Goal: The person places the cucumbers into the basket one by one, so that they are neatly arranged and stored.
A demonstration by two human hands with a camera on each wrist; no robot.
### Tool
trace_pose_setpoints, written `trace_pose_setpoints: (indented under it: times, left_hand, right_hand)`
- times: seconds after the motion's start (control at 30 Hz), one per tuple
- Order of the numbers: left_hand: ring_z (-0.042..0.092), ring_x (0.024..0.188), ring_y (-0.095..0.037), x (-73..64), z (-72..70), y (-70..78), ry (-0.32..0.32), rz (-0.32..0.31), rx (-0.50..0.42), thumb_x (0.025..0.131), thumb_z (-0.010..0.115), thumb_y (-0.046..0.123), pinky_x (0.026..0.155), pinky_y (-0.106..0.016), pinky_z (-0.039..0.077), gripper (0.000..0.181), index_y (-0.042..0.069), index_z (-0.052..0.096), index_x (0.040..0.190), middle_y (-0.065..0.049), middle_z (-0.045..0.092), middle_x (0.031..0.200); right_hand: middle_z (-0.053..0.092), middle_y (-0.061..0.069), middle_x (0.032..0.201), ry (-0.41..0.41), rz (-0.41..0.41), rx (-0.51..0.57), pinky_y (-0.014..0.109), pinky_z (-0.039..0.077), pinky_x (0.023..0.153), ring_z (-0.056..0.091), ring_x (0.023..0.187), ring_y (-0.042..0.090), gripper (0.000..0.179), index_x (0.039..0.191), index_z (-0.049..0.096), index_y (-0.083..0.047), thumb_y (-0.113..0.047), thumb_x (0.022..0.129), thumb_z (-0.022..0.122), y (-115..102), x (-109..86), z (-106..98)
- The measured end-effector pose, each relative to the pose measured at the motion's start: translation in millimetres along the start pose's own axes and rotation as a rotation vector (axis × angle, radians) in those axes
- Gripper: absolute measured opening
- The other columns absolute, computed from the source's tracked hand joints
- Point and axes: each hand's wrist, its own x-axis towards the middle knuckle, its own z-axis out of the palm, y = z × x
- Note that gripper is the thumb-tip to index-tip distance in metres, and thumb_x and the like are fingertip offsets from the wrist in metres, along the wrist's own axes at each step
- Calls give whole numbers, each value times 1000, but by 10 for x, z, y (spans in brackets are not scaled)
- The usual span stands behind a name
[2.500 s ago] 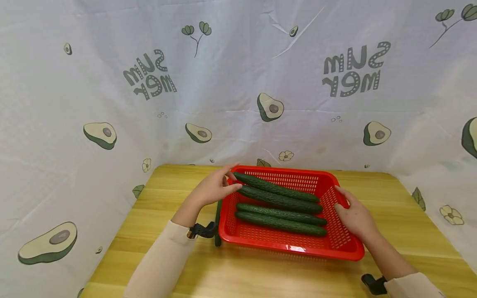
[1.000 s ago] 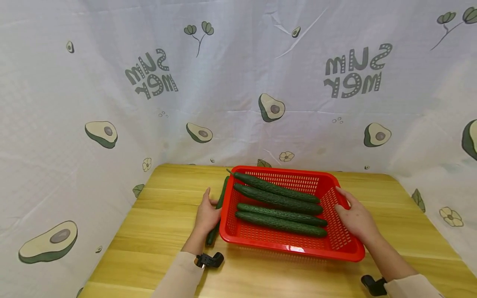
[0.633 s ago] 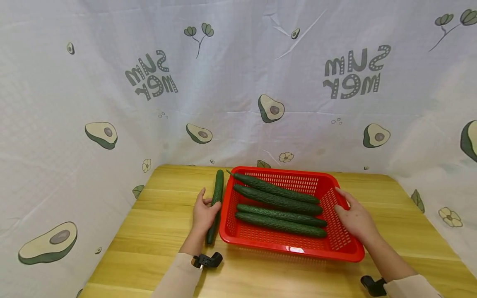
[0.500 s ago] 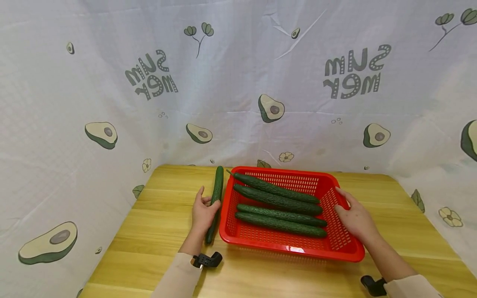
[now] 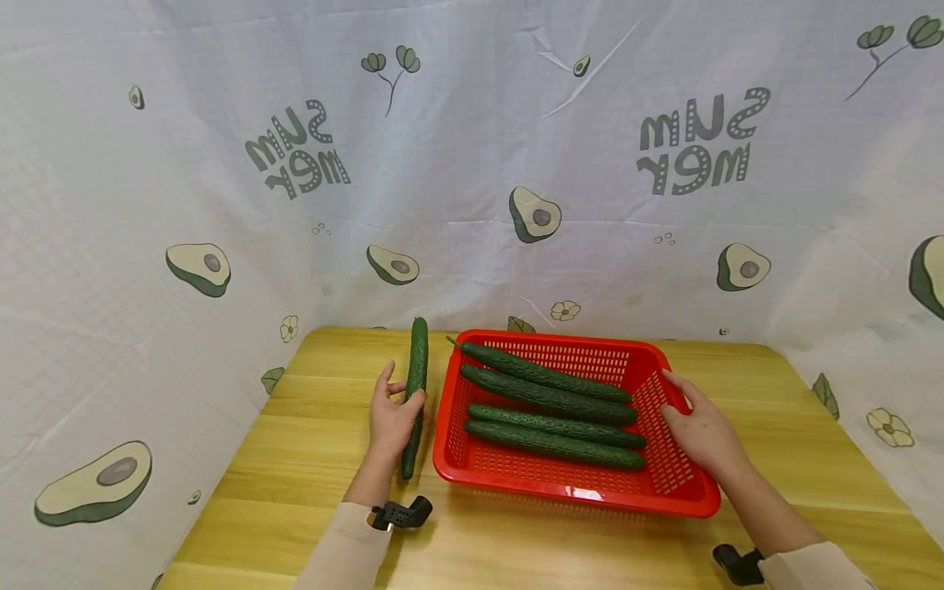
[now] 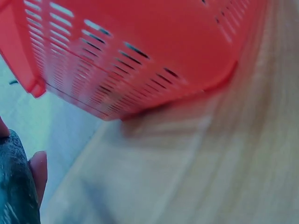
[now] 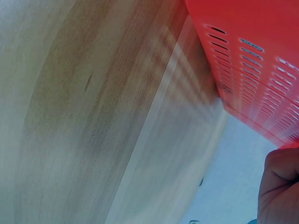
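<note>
My left hand (image 5: 392, 416) grips a long dark green cucumber (image 5: 417, 356) around its middle, to the left of the red plastic basket (image 5: 516, 483). The cucumber points away from me, nearly straight. In the left wrist view the cucumber (image 6: 16, 182) shows at the lower left edge, with fingertips on both sides of it. Several more cucumbers (image 5: 549, 396) lie side by side across the basket, the farthest with its stem over the left rim. My right hand (image 5: 704, 426) holds the basket's right rim, thumb inside; the right wrist view shows part of this hand (image 7: 282, 186) against the basket.
The basket stands on a wooden table (image 5: 295, 459), its slotted wall (image 6: 177, 37) close to the left wrist. A white cloth (image 5: 457, 147) with avocado prints hangs behind and around the table. Black wrist cameras (image 5: 401, 514) sit on both wrists.
My left hand went from the basket's left rim down to the cucumber beside it, took hold of it and moved it up and leftward, away from the basket. The right hand stays put.
</note>
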Motion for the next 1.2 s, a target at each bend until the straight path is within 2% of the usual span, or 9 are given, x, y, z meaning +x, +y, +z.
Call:
trace_pose_setpoints:
  times: [0.13, 0.33, 0.4, 0.57, 0.8, 1.1, 1.2]
  left_hand:
    - [70, 79, -25, -16, -6, 116, -21, 11, -44, 92, 64, 3, 61, -30, 61, 80, 11, 31, 165, -20, 45, 124]
    - [74, 89, -29, -73, 1, 288, -67, 50, -22, 95, 64, 3, 64, -27, 60, 79, 15, 31, 165, -20, 47, 127]
    - [74, 91, -31, -97, 10, 343, -94, 67, -17, 95, 65, 3, 66, -29, 61, 79, 16, 32, 165, -21, 48, 127]
    - [73, 86, -24, -173, 48, 465, -151, 111, 1, 94, 67, 3, 69, -34, 62, 76, 14, 37, 163, -21, 50, 125]
    - [70, 84, -20, -232, 77, 542, -204, 160, 20, 95, 76, 8, 67, -26, 60, 73, 16, 43, 160, -20, 54, 125]
    - [67, 76, -14, -296, 101, 658, -292, 238, 83, 95, 75, 9, 64, -25, 59, 68, 14, 47, 157, -21, 59, 124]
    - [68, 80, -15, -323, 128, 698, -317, 258, 116, 95, 76, 8, 65, -25, 59, 70, 13, 47, 158, -21, 60, 125]
  right_hand:
    - [57, 37, 127, 0, 4, 7, 38, 58, 60, 67, 69, 20, 64, 169, 12, -14, -28, 112, 37, -6, 1, -7]
    - [56, 37, 127, -3, 8, 15, 39, 59, 60, 68, 69, 20, 64, 170, 12, -15, -28, 112, 37, -11, 1, -14]
    - [56, 38, 128, -1, 7, 15, 39, 59, 60, 68, 69, 20, 64, 170, 12, -14, -28, 112, 37, -11, -1, -11]
    - [55, 39, 131, 4, 0, 9, 38, 59, 60, 68, 71, 20, 64, 169, 12, -14, -28, 112, 37, -16, -7, -1]
    - [54, 39, 133, 3, -6, 7, 38, 58, 60, 67, 70, 20, 64, 169, 13, -13, -28, 112, 37, -7, -8, 7]
    - [52, 40, 134, 1, 3, 34, 39, 60, 61, 69, 72, 21, 65, 170, 13, -15, -28, 111, 38, -1, -12, 9]
    - [53, 39, 134, 2, -4, 26, 39, 59, 60, 68, 71, 21, 65, 169, 13, -14, -28, 111, 38, -1, -14, 8]
